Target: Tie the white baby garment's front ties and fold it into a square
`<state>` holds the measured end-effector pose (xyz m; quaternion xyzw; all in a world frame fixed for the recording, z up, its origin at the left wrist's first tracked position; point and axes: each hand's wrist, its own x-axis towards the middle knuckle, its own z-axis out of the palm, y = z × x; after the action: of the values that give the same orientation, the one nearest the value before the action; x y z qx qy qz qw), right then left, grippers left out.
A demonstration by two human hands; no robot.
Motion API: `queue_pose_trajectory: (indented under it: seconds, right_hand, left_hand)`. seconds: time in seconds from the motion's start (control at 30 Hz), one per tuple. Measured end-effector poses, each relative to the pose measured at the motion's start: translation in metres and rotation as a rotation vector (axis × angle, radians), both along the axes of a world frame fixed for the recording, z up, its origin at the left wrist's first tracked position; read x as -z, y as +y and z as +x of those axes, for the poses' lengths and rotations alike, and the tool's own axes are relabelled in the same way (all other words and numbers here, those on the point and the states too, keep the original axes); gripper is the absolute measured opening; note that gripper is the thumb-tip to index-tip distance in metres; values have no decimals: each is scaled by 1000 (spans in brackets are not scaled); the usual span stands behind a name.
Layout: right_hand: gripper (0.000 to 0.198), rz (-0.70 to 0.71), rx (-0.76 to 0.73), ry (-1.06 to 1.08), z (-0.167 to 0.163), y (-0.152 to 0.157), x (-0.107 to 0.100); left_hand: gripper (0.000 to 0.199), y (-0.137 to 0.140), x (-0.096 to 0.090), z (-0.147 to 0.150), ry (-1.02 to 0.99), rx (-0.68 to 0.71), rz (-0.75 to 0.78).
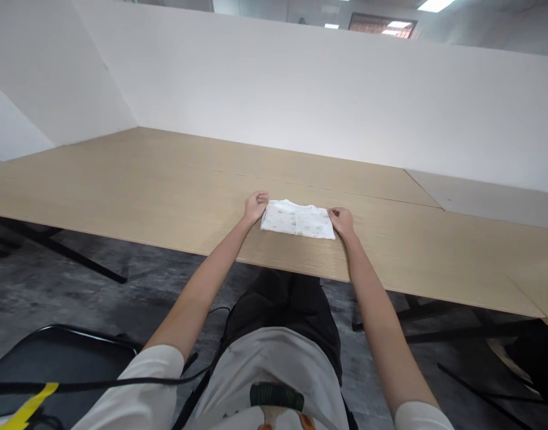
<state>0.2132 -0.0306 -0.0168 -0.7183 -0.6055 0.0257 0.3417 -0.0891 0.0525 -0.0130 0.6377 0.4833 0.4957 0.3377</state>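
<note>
Head view: a folded white garment (298,220) with a small scattered print lies on the wood-toned table (157,185), near the front edge, with its curved neckline facing the white partition (274,89). The left hand (256,206) is located at the garment's upper left corner, fingers bent and touching the fabric; whether they grip it cannot be determined. The right hand (342,221) pinches the upper right corner between thumb and fingers. A black chair (63,352) stands at lower left; a black cable (134,381) with yellow tape (34,406) passes over it.
</note>
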Motion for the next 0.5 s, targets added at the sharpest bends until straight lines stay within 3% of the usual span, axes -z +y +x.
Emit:
queue_pose_trajectory:
  seconds: [0.13, 0.27, 0.37, 0.5]
  right_hand:
    - [31, -12, 10, -1, 0, -1, -1]
    - [31, 1, -6, -24, 0, -2, 0]
    - [31, 0, -9, -37, 1, -3, 0]
    - [30, -20, -6, -51, 2, -3, 1]
  left_hand:
    - [23, -10, -6, 1, 227, -123, 65]
    - [31, -22, -13, 2, 580, -117, 64]
    - [36, -25, -18, -3, 633, -49, 46]
    - [36, -23, -22, -18, 521, 184, 22]
